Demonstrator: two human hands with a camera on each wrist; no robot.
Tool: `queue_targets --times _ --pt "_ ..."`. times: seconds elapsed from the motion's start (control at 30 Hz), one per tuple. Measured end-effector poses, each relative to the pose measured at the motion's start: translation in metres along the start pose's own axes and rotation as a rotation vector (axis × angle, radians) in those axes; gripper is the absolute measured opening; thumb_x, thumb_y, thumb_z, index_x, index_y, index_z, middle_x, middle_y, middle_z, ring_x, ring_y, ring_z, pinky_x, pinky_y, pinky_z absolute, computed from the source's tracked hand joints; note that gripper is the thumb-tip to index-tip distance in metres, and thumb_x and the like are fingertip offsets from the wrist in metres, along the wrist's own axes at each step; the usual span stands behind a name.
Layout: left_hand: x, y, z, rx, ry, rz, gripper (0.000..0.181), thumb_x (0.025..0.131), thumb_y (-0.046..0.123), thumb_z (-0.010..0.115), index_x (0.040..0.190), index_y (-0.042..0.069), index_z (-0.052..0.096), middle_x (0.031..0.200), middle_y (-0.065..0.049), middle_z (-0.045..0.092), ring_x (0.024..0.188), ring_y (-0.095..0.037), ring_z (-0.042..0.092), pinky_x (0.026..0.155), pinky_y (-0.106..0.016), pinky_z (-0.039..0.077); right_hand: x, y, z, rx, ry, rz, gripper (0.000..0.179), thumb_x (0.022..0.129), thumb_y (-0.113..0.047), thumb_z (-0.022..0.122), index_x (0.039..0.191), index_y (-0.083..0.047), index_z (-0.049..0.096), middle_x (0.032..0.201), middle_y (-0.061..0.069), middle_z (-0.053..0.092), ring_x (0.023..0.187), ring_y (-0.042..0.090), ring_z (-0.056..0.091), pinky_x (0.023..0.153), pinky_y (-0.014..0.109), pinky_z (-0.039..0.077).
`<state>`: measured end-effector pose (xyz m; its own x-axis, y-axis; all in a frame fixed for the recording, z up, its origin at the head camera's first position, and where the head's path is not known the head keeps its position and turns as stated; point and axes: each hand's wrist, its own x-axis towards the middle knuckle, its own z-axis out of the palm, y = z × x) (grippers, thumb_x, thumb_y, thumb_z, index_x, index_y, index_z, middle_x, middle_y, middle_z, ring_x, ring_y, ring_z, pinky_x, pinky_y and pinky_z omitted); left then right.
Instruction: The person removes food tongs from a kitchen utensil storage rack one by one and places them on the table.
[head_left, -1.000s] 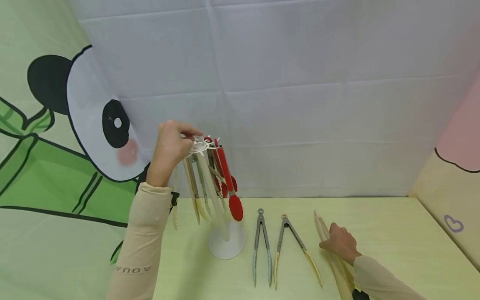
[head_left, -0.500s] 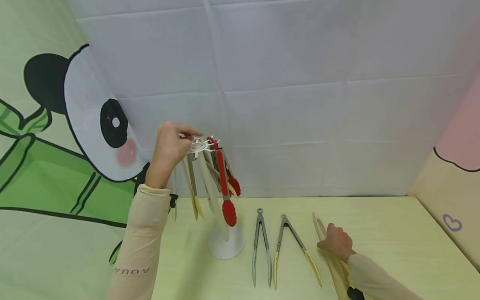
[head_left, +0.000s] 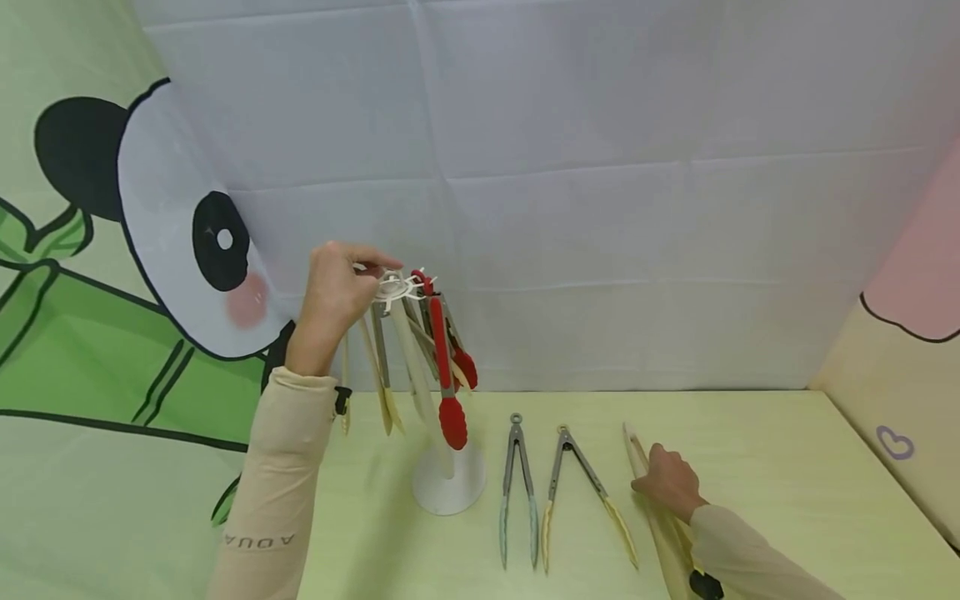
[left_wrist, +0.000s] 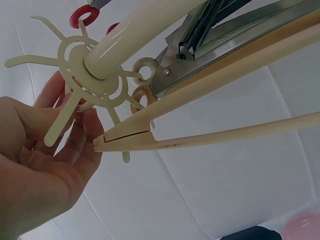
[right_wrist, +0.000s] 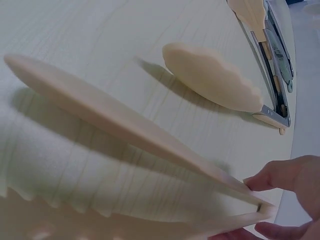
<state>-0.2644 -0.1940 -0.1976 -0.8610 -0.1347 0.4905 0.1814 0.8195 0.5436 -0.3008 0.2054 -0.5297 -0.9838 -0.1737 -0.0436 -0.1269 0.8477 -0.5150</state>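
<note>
My left hand (head_left: pixel 341 287) pinches the top of a white rotating rack (head_left: pixel 450 492), fingertips at its hooked ring (left_wrist: pixel 65 55). Several tongs hang from the hooks. Red-tipped tongs (head_left: pixel 453 421) face the front, and wooden tongs (left_wrist: pixel 220 136) dangle beside the left fingers in the left wrist view. At the right, my right hand (head_left: pixel 670 483) grips a pair of pale wooden tongs (right_wrist: pixel 115 117) near the joined end, thumb on one arm and fingers on the other. The arms of these tongs are spread apart close over the table, scalloped edge on the nearer one.
Between the rack and my right hand lie metal tongs with pale blue tips (head_left: pixel 534 533) and spread metal tongs with yellow tips (head_left: pixel 617 525). A white cloth (head_left: pixel 570 250) hangs behind the light wood-grain table (head_left: pixel 810 467). A panda print (head_left: pixel 172 233) covers the left side.
The rack's hanging tongs have turned, with the red-tipped ones swinging leftward to the front. My left hand stays at the top; my right hand stays on the wooden tongs, barely shifted.
</note>
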Motion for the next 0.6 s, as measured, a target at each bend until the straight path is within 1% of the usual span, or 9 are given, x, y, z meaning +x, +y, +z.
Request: queue_targets --times 0.1,0.3,0.4,0.53,0.6 --pt "-0.0004 0.0 0.0 0.002 0.002 0.003 0.041 0.077 -0.017 0.045 0.09 0.004 0.077 0.094 -0.018 0.069 0.043 -0.008 0.024 0.038 -0.021 0.022 0.0004 -0.002 -0.0007 0.004 -0.001 -0.002 0.034 0.068 -0.013 0.074 0.075 -0.001 0.043 0.063 0.008 0.045 0.053 0.019 0.04 0.045 0.029 0.033" --pt "-0.0002 -0.0014 0.0002 -0.009 -0.009 -0.002 0.041 0.077 -0.017 0.045 0.091 0.004 0.077 0.096 -0.019 0.068 0.042 -0.007 0.026 0.038 -0.021 0.023 0.0012 -0.0053 0.0013 0.008 -0.002 0.009 0.036 0.067 -0.013 0.075 0.073 -0.003 0.041 0.063 0.008 0.044 0.054 0.019 0.039 0.046 0.03 0.032" --pt "-0.0004 -0.0024 0.0002 -0.003 -0.003 0.005 0.039 0.078 -0.016 0.045 0.091 0.004 0.077 0.097 -0.019 0.069 0.042 -0.007 0.024 0.038 -0.021 0.022 0.0031 -0.0054 0.0028 0.016 -0.001 0.016 0.037 0.067 -0.014 0.076 0.074 -0.002 0.041 0.064 0.008 0.044 0.054 0.02 0.04 0.046 0.03 0.033" --pt "-0.0002 -0.0033 0.0011 0.003 0.005 0.004 0.038 0.08 -0.014 0.046 0.091 0.005 0.077 0.098 -0.018 0.069 0.042 -0.007 0.024 0.038 -0.021 0.023 0.0051 -0.0059 0.0046 0.009 0.006 0.037 0.04 0.067 -0.016 0.076 0.074 -0.002 0.04 0.064 0.009 0.044 0.055 0.021 0.041 0.046 0.032 0.034" --pt "-0.0003 -0.0028 0.0009 -0.002 0.001 -0.007 0.038 0.08 -0.015 0.047 0.091 0.005 0.077 0.099 -0.018 0.069 0.042 -0.007 0.025 0.038 -0.021 0.023 0.0057 -0.0063 0.0053 0.002 0.009 0.053 0.04 0.067 -0.017 0.076 0.074 -0.003 0.04 0.064 0.009 0.044 0.056 0.021 0.04 0.046 0.032 0.034"
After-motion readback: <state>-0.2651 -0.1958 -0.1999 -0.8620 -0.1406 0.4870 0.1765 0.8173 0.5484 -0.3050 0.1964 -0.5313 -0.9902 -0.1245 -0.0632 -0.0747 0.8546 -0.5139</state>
